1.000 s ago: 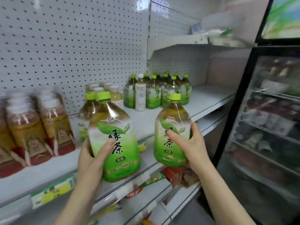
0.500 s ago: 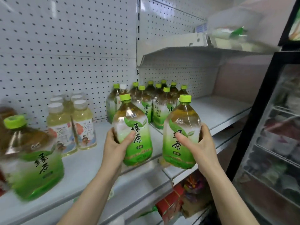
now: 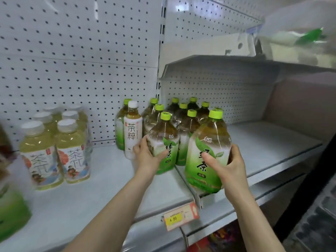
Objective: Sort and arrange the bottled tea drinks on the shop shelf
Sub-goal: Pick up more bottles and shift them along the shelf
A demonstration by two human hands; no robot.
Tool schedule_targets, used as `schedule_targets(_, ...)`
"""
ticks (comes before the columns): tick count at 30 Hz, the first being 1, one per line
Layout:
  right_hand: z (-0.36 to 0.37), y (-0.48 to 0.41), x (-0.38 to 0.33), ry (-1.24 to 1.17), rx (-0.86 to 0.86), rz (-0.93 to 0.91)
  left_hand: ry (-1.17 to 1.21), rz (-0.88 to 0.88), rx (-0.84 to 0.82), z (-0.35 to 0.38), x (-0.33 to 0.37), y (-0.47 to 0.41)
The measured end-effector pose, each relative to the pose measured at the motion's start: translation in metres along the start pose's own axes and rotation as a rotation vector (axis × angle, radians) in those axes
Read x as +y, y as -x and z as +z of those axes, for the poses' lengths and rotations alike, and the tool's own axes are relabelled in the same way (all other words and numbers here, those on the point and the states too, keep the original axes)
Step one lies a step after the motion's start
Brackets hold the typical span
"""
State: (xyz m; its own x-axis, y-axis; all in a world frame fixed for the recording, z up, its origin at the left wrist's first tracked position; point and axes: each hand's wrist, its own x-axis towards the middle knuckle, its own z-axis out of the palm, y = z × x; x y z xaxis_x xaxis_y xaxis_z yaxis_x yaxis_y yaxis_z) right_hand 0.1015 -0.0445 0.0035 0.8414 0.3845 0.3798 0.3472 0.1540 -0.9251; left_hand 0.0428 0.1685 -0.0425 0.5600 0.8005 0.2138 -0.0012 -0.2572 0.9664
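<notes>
My left hand point(image 3: 149, 157) grips a green tea bottle point(image 3: 164, 140) with a lime cap, held upright at the front of a cluster of several like bottles point(image 3: 183, 115) on the white shelf point(image 3: 272, 142). My right hand point(image 3: 227, 164) grips a second, nearer green tea bottle point(image 3: 207, 155), upright above the shelf's front edge, to the right of the first. A slim white-capped tea bottle point(image 3: 132, 131) stands just left of my left hand.
Several pale yellow tea bottles with white caps point(image 3: 54, 148) stand at the left. A blurred green bottle point(image 3: 11, 206) fills the far left edge. A yellow price tag point(image 3: 180, 216) hangs on the shelf lip. A glass-door fridge point(image 3: 312, 206) stands at the right. A higher shelf point(image 3: 236, 64) overhangs the cluster.
Both hands have carried their bottles rightward and deeper toward the green tea cluster. The view has followed, so the brown tea bottles have left the frame.
</notes>
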Motion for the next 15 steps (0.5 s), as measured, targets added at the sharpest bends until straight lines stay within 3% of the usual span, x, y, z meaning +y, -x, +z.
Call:
schedule_targets(4, 0.0, -0.015, 0.005, 0.031, -0.11, -0.018, -0.106, 0.202, 0.285, -0.022, 0.022, 0.006)
schedule_targets(6, 0.002, -0.017, 0.007, 0.037, -0.169, -0.029, -0.185, 0.195, 0.393, -0.039, 0.023, -0.018)
schedule_targets(10, 0.01, -0.013, 0.004, 0.058, -0.268, -0.024, -0.227, 0.017, 0.204, -0.05, 0.023, -0.057)
schedule_targets(15, 0.026, 0.001, 0.003, 0.048, -0.407, -0.009, -0.332, 0.053, 0.195, -0.067, 0.011, -0.039)
